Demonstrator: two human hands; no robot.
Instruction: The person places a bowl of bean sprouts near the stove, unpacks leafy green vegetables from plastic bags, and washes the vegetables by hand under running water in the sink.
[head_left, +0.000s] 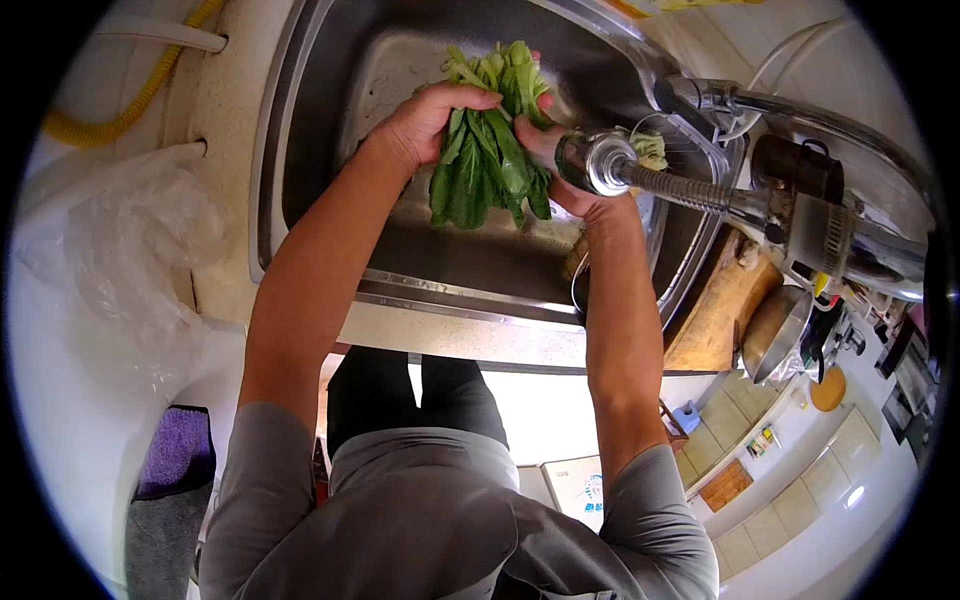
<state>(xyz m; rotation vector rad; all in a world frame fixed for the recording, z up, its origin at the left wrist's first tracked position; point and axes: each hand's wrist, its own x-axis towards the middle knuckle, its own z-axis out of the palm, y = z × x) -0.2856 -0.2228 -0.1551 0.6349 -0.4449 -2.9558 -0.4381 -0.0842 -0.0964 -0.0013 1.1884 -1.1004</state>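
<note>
A bunch of leafy greens [482, 165] is held over the metal sink [330, 190], leaves hanging toward me and pale stems pointing away. My left hand [428, 118] is closed on its left side, thumb lying across the stems. On the other side my right hand [562, 165] grips the bunch, partly covered by the faucet's spray head [598, 163]. Fingertips show behind the stems. Whether water is running I cannot tell.
Right of the sink, a flexible metal hose [690, 188] leads to the spray head. Pale greens [648, 150] lie in a wire rack beside my right wrist. A wooden block [715, 310] and a metal pan [778, 335] stand farther right. A clear plastic bag [120, 250] hangs at left.
</note>
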